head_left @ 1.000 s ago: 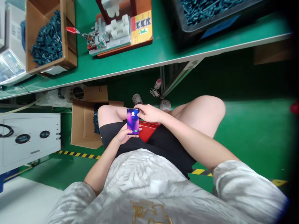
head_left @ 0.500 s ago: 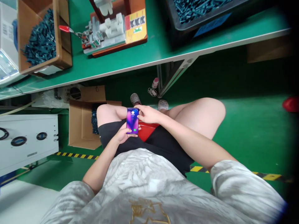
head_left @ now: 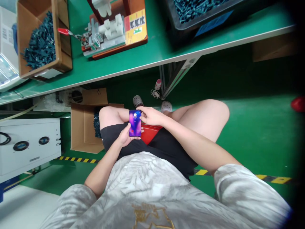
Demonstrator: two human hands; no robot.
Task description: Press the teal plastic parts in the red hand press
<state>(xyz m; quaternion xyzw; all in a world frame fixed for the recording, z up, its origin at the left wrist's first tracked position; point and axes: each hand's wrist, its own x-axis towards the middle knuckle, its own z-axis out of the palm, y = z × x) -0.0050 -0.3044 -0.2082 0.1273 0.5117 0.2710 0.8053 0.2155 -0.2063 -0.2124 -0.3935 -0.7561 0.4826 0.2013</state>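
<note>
Purple-screened glass smartphone (head_left: 135,123) sits over black shorts (head_left: 166,159), cradled by the left hand (head_left: 125,136), fingers curled behind it. The right hand's (head_left: 151,116) fingers touch its top corner; grip unclear. Light, stiff, slippery: hold its sides.

At 11 o'clock, a yellow card (head_left: 136,22) on an orange base plate (head_left: 119,50) bears black characters resembling "KKK". At centre, the smartphone (head_left: 135,123) screen shows lines of text, too small to read. At 6 o'clock, the gold print (head_left: 152,217) on the shirt is illegible.
</note>
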